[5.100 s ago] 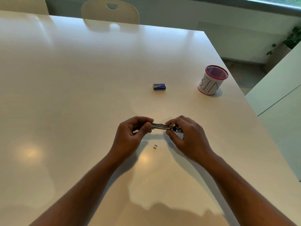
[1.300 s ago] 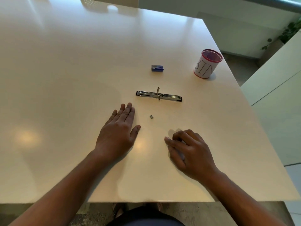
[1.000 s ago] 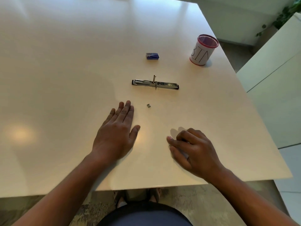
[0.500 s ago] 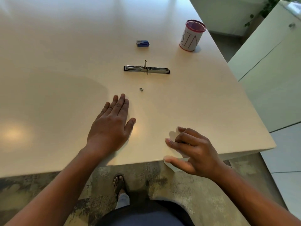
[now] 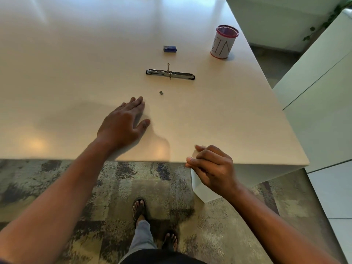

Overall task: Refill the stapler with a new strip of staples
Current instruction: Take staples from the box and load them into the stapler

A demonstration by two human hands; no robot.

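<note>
As right hand withdrew, stapler seemingly stayed.

On the surface, a stapler lies between a staple box behind and a loose staple bit in front, a cup at far right.

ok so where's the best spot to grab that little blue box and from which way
Probably pinch the blue box across its two long sides, thumb on the near face and fingers on the far one, coming straight down from above. It lies flat and low on the table, long side left to right, with bare tabletop all around it. The stapler lies nearer the person, so reach over it.
</note>
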